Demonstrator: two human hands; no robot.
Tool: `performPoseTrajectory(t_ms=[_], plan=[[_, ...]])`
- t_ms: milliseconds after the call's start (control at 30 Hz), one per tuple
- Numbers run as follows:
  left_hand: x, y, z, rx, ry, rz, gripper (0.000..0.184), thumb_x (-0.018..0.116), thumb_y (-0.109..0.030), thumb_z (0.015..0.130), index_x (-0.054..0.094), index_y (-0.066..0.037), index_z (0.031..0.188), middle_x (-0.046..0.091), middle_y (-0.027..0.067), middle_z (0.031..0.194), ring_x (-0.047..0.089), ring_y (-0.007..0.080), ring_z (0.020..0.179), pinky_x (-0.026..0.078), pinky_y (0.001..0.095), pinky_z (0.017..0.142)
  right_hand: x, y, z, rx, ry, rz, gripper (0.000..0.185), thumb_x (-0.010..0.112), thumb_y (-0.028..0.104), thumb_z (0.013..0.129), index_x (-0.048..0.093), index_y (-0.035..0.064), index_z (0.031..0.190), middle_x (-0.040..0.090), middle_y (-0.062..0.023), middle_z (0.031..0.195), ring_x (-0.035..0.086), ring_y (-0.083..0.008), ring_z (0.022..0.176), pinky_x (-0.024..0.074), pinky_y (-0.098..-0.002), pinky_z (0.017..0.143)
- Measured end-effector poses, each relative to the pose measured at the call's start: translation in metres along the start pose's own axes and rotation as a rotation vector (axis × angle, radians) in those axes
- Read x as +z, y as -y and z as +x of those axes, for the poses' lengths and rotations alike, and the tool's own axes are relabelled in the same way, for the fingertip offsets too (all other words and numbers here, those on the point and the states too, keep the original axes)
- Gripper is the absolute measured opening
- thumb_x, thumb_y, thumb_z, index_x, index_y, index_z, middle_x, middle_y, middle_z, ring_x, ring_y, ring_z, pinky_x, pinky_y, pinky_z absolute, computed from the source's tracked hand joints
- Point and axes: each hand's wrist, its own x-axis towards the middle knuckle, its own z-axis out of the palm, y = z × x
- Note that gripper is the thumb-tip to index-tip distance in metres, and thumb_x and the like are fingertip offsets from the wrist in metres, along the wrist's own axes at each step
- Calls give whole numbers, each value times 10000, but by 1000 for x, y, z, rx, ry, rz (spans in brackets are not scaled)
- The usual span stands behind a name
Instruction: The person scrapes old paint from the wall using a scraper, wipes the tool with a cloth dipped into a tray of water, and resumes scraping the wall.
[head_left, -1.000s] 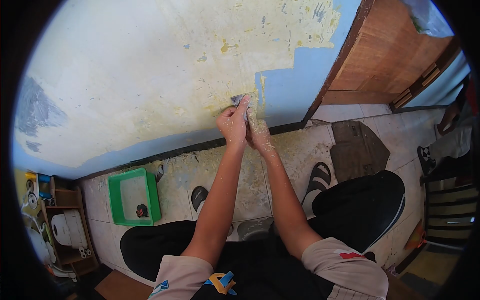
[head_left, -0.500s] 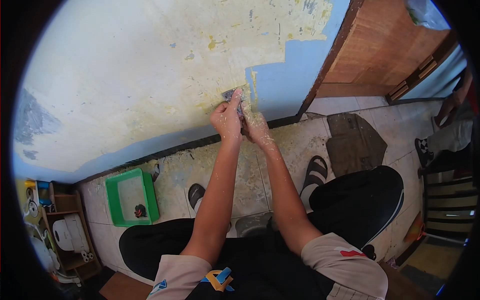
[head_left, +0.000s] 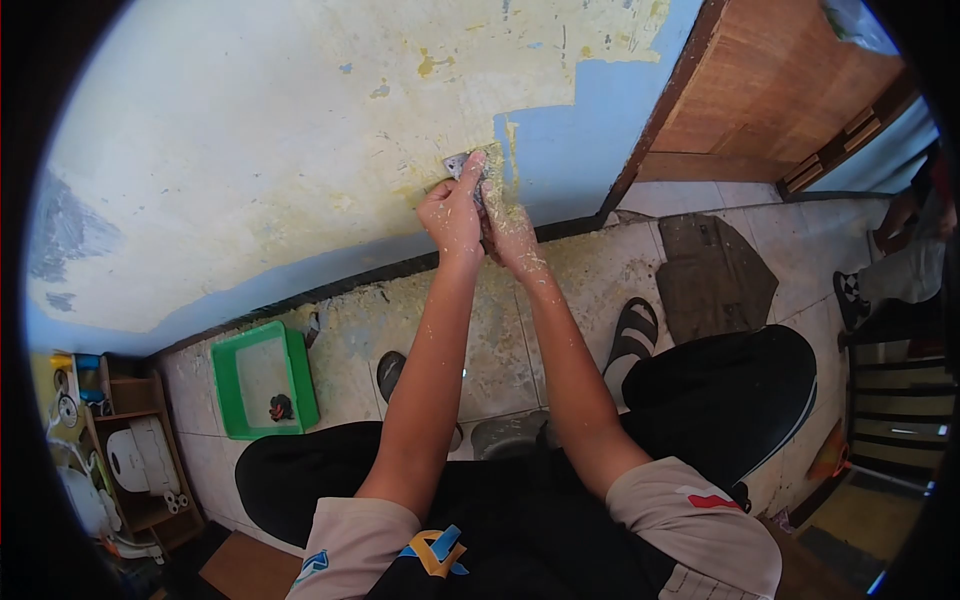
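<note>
A metal scraper lies with its blade against the wall, where pale yellow patches meet blue paint. My left hand is closed on the scraper, its thumb stretched along the blade. Beside it, my right hand is wrapped round the scraper's handle, which is mostly hidden between the two hands. Yellowish flakes cover my right hand and forearm.
A green tray with a small dark object stands on the floor at left, near a wooden shelf. A brown cloth lies right of my foot. Another person's leg and a black rack are far right.
Both hands and the scraper have shifted slightly up the wall, with the blade still against it. The view has tilted a little. At far right, the other person's hand has moved.
</note>
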Motion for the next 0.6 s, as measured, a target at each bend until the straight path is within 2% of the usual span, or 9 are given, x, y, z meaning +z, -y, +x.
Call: performPoseTrajectory(t_ms=[67, 133, 267, 333, 367, 500, 567, 600], plan=[[-1, 6, -3, 18, -17, 30, 458, 876, -196, 791, 510, -78, 543, 502, -24, 541, 412, 61, 472, 362, 245, 463, 3, -25, 11, -62, -7, 111, 472, 538, 528, 1001, 614, 69, 922, 463, 33, 570, 390, -75, 449, 282, -286, 406], [-1, 13, 1, 48, -28, 30, 449, 879, -197, 787, 523, -66, 547, 511, -19, 544, 413, 62, 473, 364, 245, 462, 9, -14, 5, -131, -7, 220, 478, 533, 542, 999, 601, 79, 902, 438, 39, 542, 381, -79, 429, 278, -285, 400], [6, -8, -3, 67, -11, 39, 431, 886, -201, 776, 555, -37, 553, 535, -7, 551, 426, 68, 475, 374, 250, 464, 0, 16, -6, 32, 37, 43, 495, 515, 577, 994, 600, 90, 970, 424, 53, 548, 370, -67, 419, 260, -274, 381], [0, -4, -3, 64, -15, 79, 427, 880, -206, 786, 545, -65, 562, 537, -9, 562, 430, 67, 481, 369, 248, 467, 3, 12, -11, 106, 79, 16, 505, 506, 592, 992, 601, 97, 995, 429, 58, 559, 364, -62, 418, 253, -271, 375], [2, -5, 0, 81, -3, 104, 424, 873, -212, 796, 534, -92, 570, 540, -10, 573, 435, 66, 487, 365, 246, 469, 6, 14, -13, 75, 57, 38, 504, 500, 604, 989, 593, 109, 961, 431, 57, 554, 357, -63, 404, 243, -272, 364], [0, 9, 1, 88, -48, 104, 442, 878, -200, 789, 517, -89, 560, 542, -9, 570, 433, 69, 477, 360, 253, 456, 12, 16, -24, 60, -11, 59, 515, 480, 641, 979, 544, 148, 846, 395, 63, 500, 324, -75, 354, 219, -277, 339], [-1, 4, 0, 89, -48, 99, 442, 905, -226, 749, 567, -23, 550, 554, 2, 551, 421, 69, 485, 370, 264, 471, 11, 17, -24, 98, 28, 91, 519, 478, 643, 979, 547, 146, 848, 396, 67, 504, 326, -74, 355, 216, -278, 337], [-1, 4, 1, 93, -49, 100, 442, 905, -226, 749, 567, -23, 550, 554, 2, 551, 421, 69, 485, 370, 264, 471, 10, 15, -23, 144, 66, 116, 523, 475, 645, 980, 549, 144, 850, 397, 70, 509, 329, -72, 357, 214, -278, 335]])
